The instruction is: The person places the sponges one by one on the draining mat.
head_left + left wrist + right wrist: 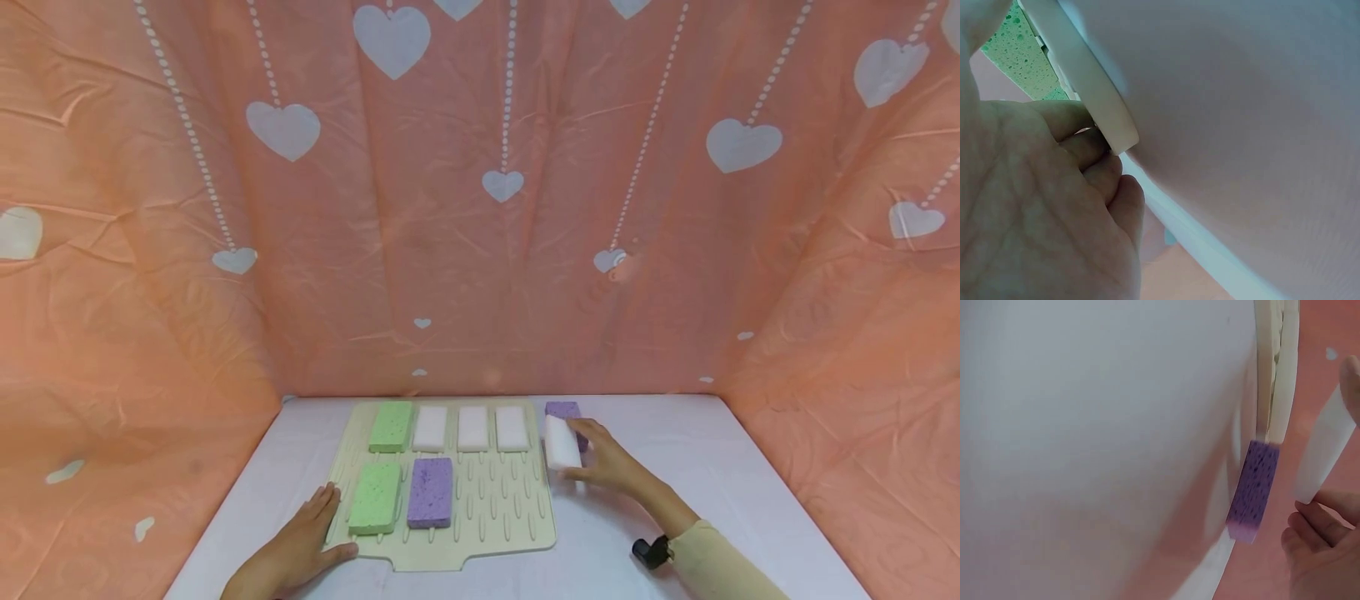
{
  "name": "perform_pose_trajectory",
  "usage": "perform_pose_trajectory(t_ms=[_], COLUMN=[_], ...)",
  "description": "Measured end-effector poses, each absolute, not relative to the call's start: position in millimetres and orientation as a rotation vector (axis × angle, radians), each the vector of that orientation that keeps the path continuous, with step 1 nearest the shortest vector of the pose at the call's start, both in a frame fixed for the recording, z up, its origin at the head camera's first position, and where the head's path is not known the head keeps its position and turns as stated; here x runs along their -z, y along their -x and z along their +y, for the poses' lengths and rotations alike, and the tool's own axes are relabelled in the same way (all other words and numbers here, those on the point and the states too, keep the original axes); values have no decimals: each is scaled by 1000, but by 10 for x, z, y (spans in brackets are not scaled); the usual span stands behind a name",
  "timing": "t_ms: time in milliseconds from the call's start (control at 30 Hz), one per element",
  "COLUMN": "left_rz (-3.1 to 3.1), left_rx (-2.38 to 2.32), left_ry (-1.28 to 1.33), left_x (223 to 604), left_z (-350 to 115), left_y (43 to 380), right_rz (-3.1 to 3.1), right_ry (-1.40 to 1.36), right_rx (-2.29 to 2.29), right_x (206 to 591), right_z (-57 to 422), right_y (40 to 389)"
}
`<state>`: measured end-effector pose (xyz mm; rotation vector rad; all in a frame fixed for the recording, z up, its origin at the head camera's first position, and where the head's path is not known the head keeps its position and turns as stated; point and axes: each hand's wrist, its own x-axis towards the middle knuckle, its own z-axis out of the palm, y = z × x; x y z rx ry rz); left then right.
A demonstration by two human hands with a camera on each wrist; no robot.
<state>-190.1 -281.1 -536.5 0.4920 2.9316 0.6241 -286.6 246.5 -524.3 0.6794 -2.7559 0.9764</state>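
My right hand [609,460] pinches a white sponge block [562,443] between thumb and fingers, just off the right edge of a cream ridged drying board [491,533]. In the right wrist view the white block [1325,450] is held raised, beyond a purple sponge [1254,484] on the table. That purple sponge [562,409] is partly hidden by the held block in the head view. My left hand [303,533] rests at the board's front left corner, fingers along its side and thumb at the front edge. In the left wrist view, fingers [1079,134] touch the board's rim [1100,109].
Along the board's back row lie a green sponge [392,426] and three white blocks, the rightmost [512,428] near the right edge. In front sit another green sponge [376,497] and a purple sponge [431,492]. Orange heart-printed cloth [465,275] walls surround the white table [645,408].
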Motion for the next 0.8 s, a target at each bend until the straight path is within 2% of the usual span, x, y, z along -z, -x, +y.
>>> perform_pose_trajectory(t_ms=[567,800], left_rz=[2903,2904], left_rx=[-789,-688], left_ry=[-522,-462], left_x=[5428,5371], left_z=[-2845,-2815], left_y=[1900,1905], right_rz=[-2737,-2732], right_ry=[-799,-877], right_rx=[-1086,-1040], right_x=[5225,5246], right_z=[2091,1950], right_y=[2751,2707])
